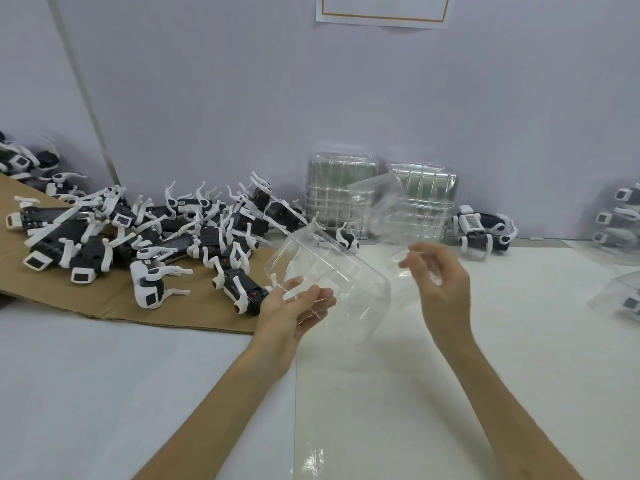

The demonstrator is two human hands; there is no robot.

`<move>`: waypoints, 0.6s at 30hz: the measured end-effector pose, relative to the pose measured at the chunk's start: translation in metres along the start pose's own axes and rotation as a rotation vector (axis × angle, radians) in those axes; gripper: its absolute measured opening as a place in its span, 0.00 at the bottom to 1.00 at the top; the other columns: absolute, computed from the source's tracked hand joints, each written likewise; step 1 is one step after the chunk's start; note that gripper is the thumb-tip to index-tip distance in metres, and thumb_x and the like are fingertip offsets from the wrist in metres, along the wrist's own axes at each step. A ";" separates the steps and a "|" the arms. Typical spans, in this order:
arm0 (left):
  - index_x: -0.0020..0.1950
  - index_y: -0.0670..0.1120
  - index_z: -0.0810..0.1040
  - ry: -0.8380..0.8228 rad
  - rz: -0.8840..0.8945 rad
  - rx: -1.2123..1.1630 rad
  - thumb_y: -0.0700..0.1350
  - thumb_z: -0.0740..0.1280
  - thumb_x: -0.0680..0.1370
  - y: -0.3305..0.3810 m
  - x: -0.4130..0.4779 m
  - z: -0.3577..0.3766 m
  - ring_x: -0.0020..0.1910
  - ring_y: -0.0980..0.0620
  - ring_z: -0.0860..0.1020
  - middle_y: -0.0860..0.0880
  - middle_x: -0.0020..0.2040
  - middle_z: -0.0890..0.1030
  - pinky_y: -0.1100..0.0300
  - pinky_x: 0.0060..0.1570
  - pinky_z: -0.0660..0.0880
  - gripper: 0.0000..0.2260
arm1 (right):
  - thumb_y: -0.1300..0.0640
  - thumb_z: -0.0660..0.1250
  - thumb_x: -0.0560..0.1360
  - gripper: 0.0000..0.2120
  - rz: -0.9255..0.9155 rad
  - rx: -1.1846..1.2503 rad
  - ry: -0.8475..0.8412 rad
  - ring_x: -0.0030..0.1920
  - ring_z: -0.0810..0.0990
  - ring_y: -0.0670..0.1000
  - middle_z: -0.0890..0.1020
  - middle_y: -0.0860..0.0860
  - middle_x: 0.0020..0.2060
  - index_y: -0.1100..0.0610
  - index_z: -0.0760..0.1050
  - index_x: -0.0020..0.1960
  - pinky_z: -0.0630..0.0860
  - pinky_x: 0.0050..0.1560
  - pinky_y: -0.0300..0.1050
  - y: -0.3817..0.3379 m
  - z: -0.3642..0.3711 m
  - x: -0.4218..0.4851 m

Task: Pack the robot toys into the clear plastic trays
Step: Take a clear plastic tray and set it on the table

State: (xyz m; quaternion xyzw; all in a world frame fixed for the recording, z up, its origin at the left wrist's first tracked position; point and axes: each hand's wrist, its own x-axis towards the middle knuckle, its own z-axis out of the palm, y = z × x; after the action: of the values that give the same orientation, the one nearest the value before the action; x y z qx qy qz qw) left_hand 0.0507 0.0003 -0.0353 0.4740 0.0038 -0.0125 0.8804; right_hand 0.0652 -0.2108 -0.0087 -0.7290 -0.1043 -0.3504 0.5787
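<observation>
Two hands: the left hand [294,306] lies palm up and grips the near corner of an empty clear tray [332,271], thumb on one face and fingers on the other. The right hand [440,278] has curled fingers and seems to pinch the lower edge of a second clear tray [377,206], which is motion-blurred.
Held trays: both are off the white table [415,375], tilted, with nothing in them. They are thin, glossy moulded plastic with rounded corners.
Tray stacks: two nested stacks [332,188] lean upright against the wall [242,98], ribbed in a grid and shining silvery.
Robot toys: a loose pile of black-and-white robot dogs [156,230] lies on a flat brown cardboard sheet [104,296] at the left, with thin white legs sticking out at all angles.
Standing toy: one robot dog [485,230] stands on its four legs just right of the stacks.
Packed trays: at the right edge, stacked clear trays [620,220] each hold a toy. Another packed tray [623,299] lies nearer, cut off by the frame.
Wall: pale and matt, with a paper sheet [382,12] stuck on it.
</observation>
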 end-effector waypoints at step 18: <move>0.49 0.44 0.78 0.067 -0.018 0.038 0.42 0.69 0.77 -0.001 0.002 0.000 0.38 0.54 0.85 0.49 0.42 0.86 0.65 0.37 0.79 0.03 | 0.58 0.69 0.77 0.11 0.073 -0.611 -0.042 0.61 0.76 0.55 0.81 0.51 0.57 0.53 0.80 0.59 0.67 0.65 0.49 0.035 -0.029 0.014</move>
State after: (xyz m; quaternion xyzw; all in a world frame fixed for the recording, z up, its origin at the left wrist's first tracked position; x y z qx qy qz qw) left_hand 0.0523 0.0001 -0.0364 0.4907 0.0372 -0.0044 0.8705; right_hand 0.0837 -0.2517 -0.0248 -0.8797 0.0201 -0.3295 0.3424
